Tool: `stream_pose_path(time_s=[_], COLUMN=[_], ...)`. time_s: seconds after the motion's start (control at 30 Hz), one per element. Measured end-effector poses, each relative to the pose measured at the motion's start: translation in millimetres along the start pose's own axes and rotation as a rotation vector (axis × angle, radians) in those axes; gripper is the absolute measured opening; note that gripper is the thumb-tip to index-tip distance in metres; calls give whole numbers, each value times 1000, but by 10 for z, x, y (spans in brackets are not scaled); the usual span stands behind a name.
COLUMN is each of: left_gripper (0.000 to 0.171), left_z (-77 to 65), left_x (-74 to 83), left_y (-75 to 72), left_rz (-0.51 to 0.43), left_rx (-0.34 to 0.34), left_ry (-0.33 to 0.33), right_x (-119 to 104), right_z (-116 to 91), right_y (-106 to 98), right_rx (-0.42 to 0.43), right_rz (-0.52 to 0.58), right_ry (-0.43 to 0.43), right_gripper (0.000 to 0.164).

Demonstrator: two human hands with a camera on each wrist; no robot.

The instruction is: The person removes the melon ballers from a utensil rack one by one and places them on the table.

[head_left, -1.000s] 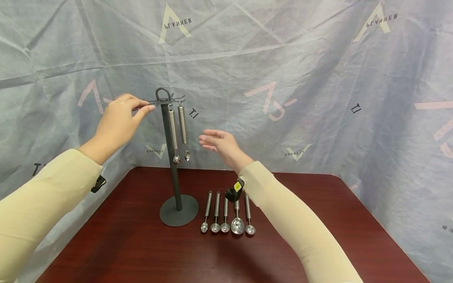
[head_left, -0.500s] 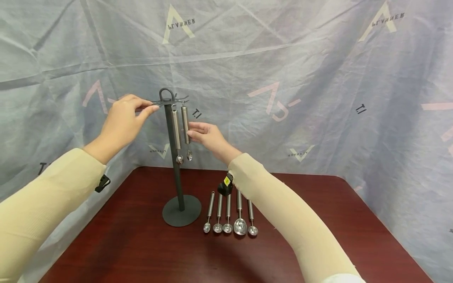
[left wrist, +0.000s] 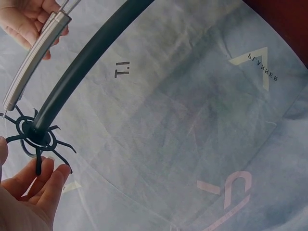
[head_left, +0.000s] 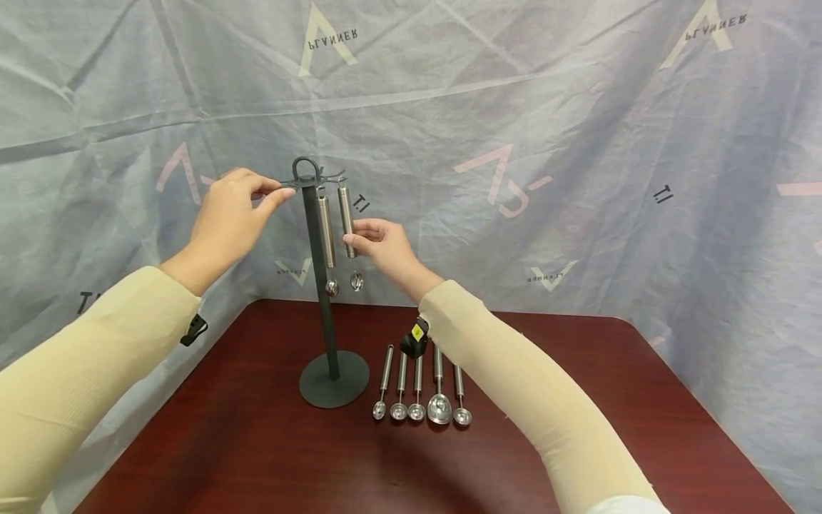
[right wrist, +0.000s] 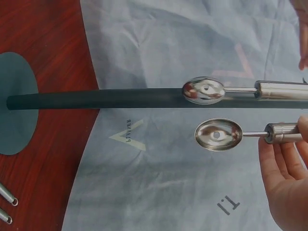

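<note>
A dark metal hanging rack (head_left: 325,307) stands on a round base, with thin hooks spreading from its top. My left hand (head_left: 227,214) pinches at one of these hooks; its fingertips (left wrist: 60,175) show beside the rack top in the left wrist view. My right hand (head_left: 388,250) holds a steel melon baller (head_left: 346,207) by the lower handle, its oval pierced bowl (right wrist: 219,134) hanging down. The handle's ring is at a hook tip; I cannot tell whether it is still around it. A second melon baller (head_left: 327,232) hangs closer to the post.
Several more steel ballers (head_left: 398,412) and a larger scoop (head_left: 439,409) lie in a row on the dark red table (head_left: 270,457), right of the rack base. Grey printed cloth (head_left: 578,200) hangs behind the table.
My right hand has moved left and taken hold of the outer melon baller's handle, then turned and shifted it slightly away from the other one. The left hand stays at the rack.
</note>
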State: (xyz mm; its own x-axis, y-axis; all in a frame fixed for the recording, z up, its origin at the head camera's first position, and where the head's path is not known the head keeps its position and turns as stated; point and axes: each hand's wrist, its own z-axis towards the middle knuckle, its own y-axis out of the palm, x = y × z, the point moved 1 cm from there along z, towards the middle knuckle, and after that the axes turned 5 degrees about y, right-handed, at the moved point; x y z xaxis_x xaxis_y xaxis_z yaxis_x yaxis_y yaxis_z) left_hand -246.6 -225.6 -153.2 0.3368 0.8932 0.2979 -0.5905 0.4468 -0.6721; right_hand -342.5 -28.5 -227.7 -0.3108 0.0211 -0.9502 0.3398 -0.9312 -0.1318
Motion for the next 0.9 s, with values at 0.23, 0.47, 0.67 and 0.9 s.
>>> stream_pose_path(time_s=[0.23, 0.47, 0.67, 0.9], left_gripper=[50, 50, 49, 51], left_z=[-7, 10, 12, 10], left_x=[-2, 24, 41, 47], left_y=[2, -21, -35, -42], left_rz=[8, 48, 68, 57], left_rx=[1, 7, 6, 2], left_ry=[7, 31, 37, 25], right_x=[-24, -14, 52, 155], right_z=[-38, -100, -160, -213], right_y=[-48, -128, -260, -488], right_rx=[23, 27, 29, 77], right_rz=[52, 74, 60, 78], right_ry=[2, 3, 31, 74], right_gripper=[28, 29, 29, 28])
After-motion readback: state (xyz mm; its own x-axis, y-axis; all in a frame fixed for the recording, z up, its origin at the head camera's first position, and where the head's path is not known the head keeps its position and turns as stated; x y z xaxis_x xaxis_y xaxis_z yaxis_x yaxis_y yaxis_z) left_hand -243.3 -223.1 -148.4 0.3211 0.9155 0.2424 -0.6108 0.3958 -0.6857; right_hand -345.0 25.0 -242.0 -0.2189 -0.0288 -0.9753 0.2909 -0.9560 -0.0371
